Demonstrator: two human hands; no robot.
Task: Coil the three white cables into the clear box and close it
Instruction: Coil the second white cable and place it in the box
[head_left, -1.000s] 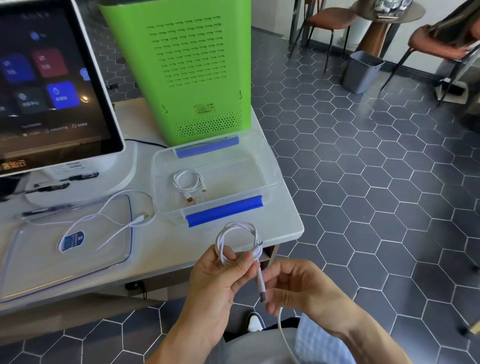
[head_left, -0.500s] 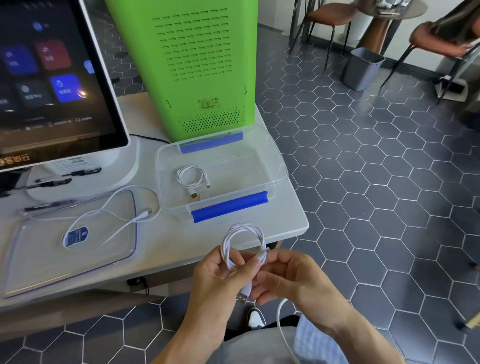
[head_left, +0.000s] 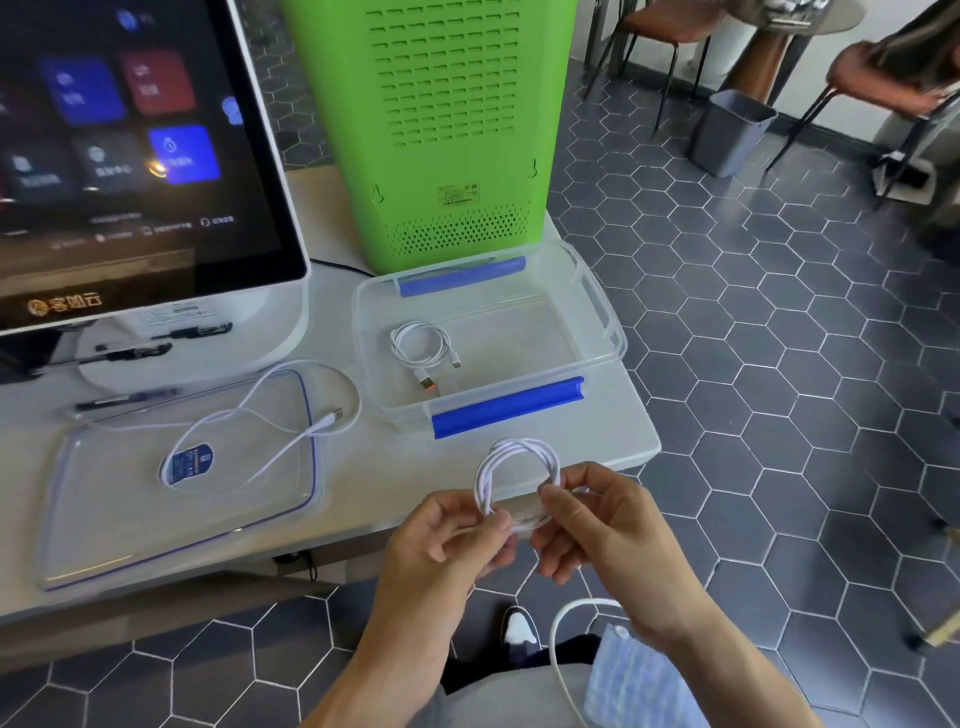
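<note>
Views: one only, worn on the person's head, so nothing is shared with another view.
Facing: forward and down, over the white tabletop (head_left: 363, 499) toward the grey hexagon-tiled floor (head_left: 779, 415).
Nearness: hands close at bottom centre; the clear plastic box with blue clips (head_left: 597, 306) lies just beyond.
Lens: wide-angle, edges bowed; the top-right corner looks blurred, probably chairs.

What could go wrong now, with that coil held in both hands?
The coiled cable is pinched only at its bottom by the left hand and right hand, so it might spring open when dropped into the clear box. The loose cable lies across the lid, which could drag it.
</note>
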